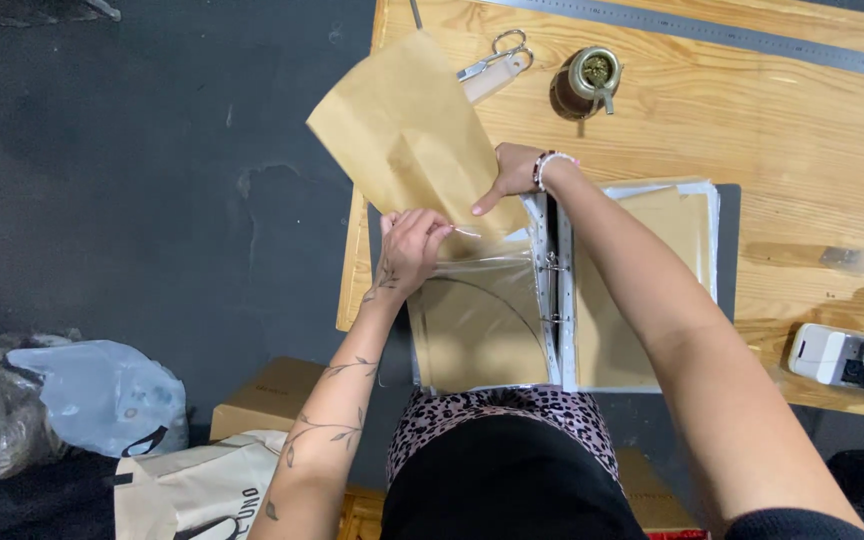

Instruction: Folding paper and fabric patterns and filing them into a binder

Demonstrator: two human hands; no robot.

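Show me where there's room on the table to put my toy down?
Bare wood lies between the metal ruler and the open binder, right of the little round cup. It is crowded where both hands hold the brown paper, and by the scissors and white machine.

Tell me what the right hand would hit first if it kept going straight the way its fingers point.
The right hand points down-left across the brown paper sheet it holds. Going straight on, it would most likely meet the left hand, pinching the clear plastic sleeve; depth is hard to judge.
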